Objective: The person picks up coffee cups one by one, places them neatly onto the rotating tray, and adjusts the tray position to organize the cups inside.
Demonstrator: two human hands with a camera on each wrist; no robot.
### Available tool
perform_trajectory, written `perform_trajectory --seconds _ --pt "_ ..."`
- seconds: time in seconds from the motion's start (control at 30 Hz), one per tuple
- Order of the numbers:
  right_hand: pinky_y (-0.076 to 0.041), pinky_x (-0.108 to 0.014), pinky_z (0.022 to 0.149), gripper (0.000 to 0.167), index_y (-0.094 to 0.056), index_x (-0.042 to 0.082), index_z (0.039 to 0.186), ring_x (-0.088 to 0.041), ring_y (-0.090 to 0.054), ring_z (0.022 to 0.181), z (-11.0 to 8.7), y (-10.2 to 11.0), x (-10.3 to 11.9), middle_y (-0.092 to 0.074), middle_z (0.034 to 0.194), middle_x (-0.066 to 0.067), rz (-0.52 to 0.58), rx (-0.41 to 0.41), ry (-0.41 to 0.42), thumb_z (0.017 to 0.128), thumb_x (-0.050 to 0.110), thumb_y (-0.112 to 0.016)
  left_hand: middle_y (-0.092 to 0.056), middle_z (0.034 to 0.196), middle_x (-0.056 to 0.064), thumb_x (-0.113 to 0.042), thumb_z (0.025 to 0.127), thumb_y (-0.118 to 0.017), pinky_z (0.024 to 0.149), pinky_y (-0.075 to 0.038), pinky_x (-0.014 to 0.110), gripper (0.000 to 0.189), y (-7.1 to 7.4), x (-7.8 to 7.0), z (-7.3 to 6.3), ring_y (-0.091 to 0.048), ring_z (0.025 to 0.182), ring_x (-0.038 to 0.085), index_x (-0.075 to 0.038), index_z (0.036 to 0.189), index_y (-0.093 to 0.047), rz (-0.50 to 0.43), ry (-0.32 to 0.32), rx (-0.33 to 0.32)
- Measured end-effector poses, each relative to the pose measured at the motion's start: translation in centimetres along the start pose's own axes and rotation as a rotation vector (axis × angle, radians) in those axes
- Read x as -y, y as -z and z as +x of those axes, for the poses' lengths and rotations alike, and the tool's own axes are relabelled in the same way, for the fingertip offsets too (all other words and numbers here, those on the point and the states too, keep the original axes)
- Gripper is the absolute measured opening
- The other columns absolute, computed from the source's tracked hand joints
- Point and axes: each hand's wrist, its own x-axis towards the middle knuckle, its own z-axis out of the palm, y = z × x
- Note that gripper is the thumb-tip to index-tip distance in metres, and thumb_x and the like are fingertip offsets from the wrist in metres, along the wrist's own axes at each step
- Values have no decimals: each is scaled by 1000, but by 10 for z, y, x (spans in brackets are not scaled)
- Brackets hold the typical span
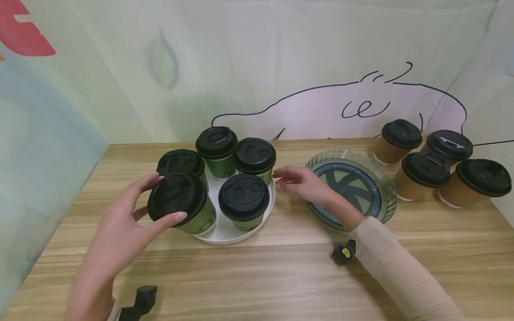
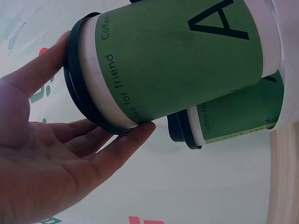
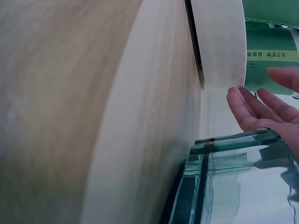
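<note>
Green paper cup point(image 1: 196, 218) is being held by the left grip point(image 1: 124, 223), whose thumb and fingers are curling round its black lid point(image 1: 176, 196), opened only as wide as the lid. It is sitting at the front left of a round white tray point(image 1: 229, 242); whether its base is touching, I cannot tell. Its side is showing a large black "A" point(image 2: 219, 21) and, below the lid, "Coffee for friend" point(image 2: 119, 88). The right grip point(image 1: 307, 183) is holding nothing, its loosely extended fingers reaching the tray's right rim. Four more green cups point(image 1: 244, 198) are standing on the tray; one is displaying small Chinese characters point(image 3: 264, 54) on a yellowish band. The tray is resting left of centre, toward the back edge of the desk point(image 1: 261, 276). Right of it, a clear greenish dish point(image 1: 387, 191) is lying beneath the right forearm. Four brown cups point(image 1: 425, 174) are clustering near the desk's back right corner. Behind, a pale backdrop point(image 1: 321, 44) is bearing a black line drawing.
</note>
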Motion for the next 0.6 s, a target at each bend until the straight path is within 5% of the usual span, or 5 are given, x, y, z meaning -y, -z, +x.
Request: perform_trajectory --seconds 0.6 --pt "-46 -35 90 37 -50 -7 124 -30 -54 108 0 0 -2 -53 124 -21 -5 2 6 88 -3 -53 -34 139 19 -34 76 -75 89 -41 55 88 -12 -2 6 -31 126 34 -4 142 -26 -16 7 55"
